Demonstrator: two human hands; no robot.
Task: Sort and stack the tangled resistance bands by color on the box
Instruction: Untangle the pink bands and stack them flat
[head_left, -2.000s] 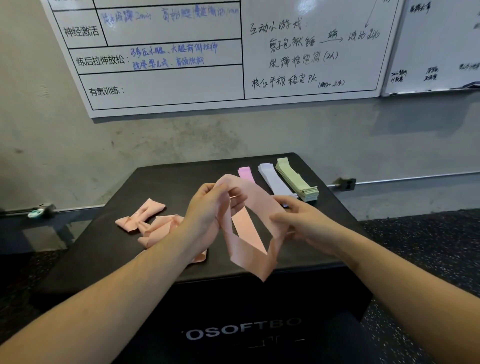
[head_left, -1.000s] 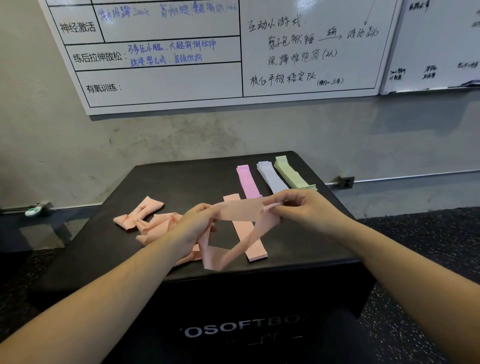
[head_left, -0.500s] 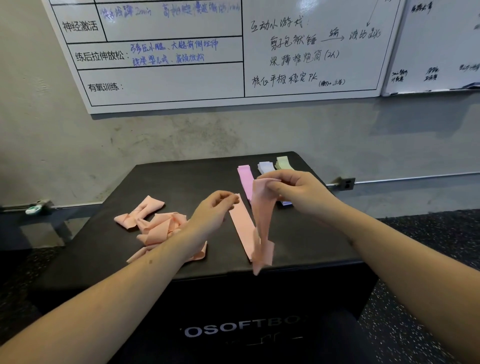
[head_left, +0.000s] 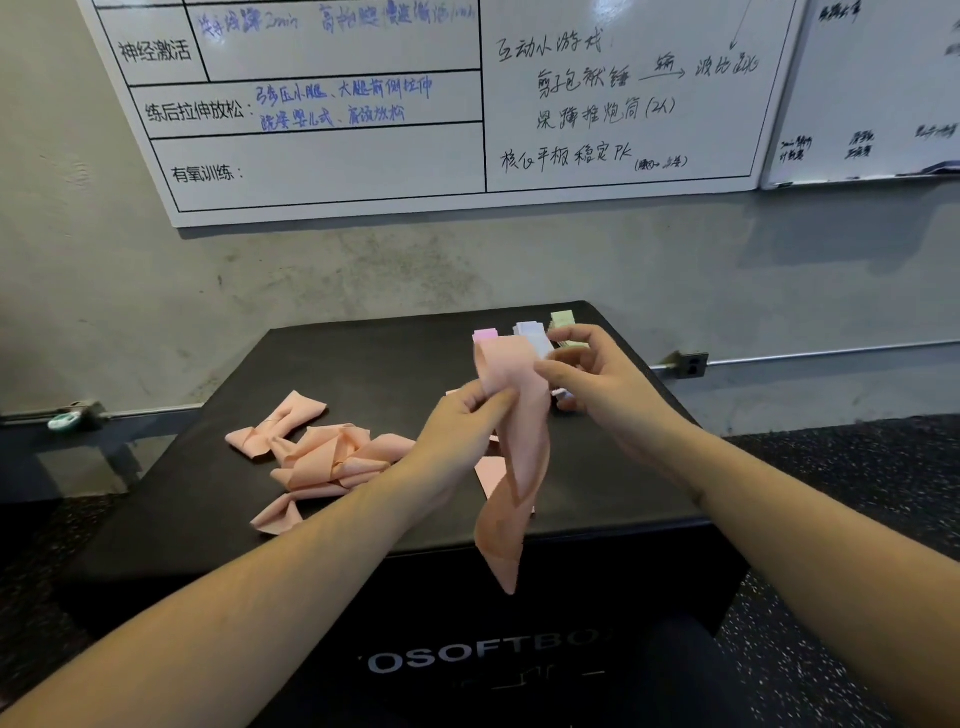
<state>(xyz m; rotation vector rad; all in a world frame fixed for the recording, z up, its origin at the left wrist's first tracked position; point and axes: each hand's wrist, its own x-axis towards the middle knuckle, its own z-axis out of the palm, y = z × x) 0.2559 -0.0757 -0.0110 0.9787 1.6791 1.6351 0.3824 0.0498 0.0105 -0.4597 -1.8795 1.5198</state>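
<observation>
The big black box (head_left: 322, 364) carries everything here, and most of the sorting looks done, though not all of it. On its left half, toward the front edge, lies a messy pile of peach bands (head_left: 317, 457), twisted and folded over each other; these are not sorted yet. At the far right corner sit three neat stacks side by side: a pink stack (head_left: 485, 334), a pale purple stack (head_left: 530, 330) and a green stack (head_left: 562, 318). They are partly hidden behind the hands, so I cannot tell how tall each one is. A flat peach band (head_left: 491, 473) lies near the middle of the box top, close to the front edge, and I think it is the start of the peach stack. One long peach band (head_left: 514, 457) is up in the air, hanging down past the front edge of the box. The left hand (head_left: 467, 421) has its fingers curled and pinches the band partway down. The right hand (head_left: 597, 374) pinches the top loop of the same band with thumb and fingers. I think the band is being smoothed out so it can go flat on the peach one. After that, the whole messy pile is left to do.
</observation>
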